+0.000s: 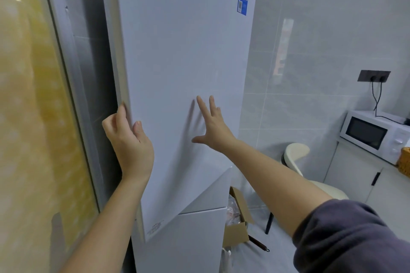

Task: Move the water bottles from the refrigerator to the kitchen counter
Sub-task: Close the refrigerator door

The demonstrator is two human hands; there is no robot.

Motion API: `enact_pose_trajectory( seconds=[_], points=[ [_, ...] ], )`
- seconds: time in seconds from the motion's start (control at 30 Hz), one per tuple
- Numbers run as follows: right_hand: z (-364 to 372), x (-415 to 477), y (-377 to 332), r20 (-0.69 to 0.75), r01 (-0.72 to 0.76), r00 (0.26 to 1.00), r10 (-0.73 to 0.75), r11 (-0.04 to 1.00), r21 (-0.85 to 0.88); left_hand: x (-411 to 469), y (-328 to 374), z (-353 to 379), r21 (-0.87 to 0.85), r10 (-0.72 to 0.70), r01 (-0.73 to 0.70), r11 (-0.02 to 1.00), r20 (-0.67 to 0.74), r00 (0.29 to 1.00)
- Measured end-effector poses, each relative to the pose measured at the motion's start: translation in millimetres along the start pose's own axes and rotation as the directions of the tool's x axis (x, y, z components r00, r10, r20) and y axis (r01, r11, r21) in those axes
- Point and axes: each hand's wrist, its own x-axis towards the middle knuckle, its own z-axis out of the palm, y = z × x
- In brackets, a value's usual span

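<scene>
A tall white refrigerator fills the middle of the view, and its upper door [182, 55] stands slightly ajar at the left edge. My left hand [128, 142] grips that left edge, fingers curled round it and thumb on the door's front. My right hand [210, 126] lies flat on the door's front with its fingers spread. The lower door [188, 235] sits below. No water bottles are in view; the inside of the refrigerator is hidden.
A yellow wall [28, 117] and a grey frame [73, 86] stand close on the left. To the right are a cream chair [297, 157], an open cardboard box [237, 221] on the floor, white cabinets [355, 175] and a microwave [375, 133] on the counter.
</scene>
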Motion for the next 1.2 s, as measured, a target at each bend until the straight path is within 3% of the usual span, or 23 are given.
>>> enact_pose_trajectory(
  seconds=[0.2,0.43,0.7,1.2],
  points=[
    [11.5,26.8,1.0,-0.031,0.03,0.999,-0.032,0.997,-0.066,11.8,-14.4,5.1,0.011,-0.032,0.033,0.999,-0.074,0.997],
    [40.5,58.3,-5.2,-0.156,-0.008,0.987,-0.036,0.961,-0.277,39.7,-47.3,10.1,0.071,-0.021,0.028,0.997,-0.093,0.995],
    [76.2,110.6,-19.4,-0.186,-0.055,0.982,-0.026,0.908,-0.415,106.0,-115.9,17.7,0.036,-0.216,0.214,0.976,0.05,0.975],
    [117.1,175.5,-27.9,-0.249,-0.153,0.967,0.055,0.906,-0.395,182.4,-202.6,60.1,-0.077,-0.291,0.32,0.944,0.257,0.921]
  ],
)
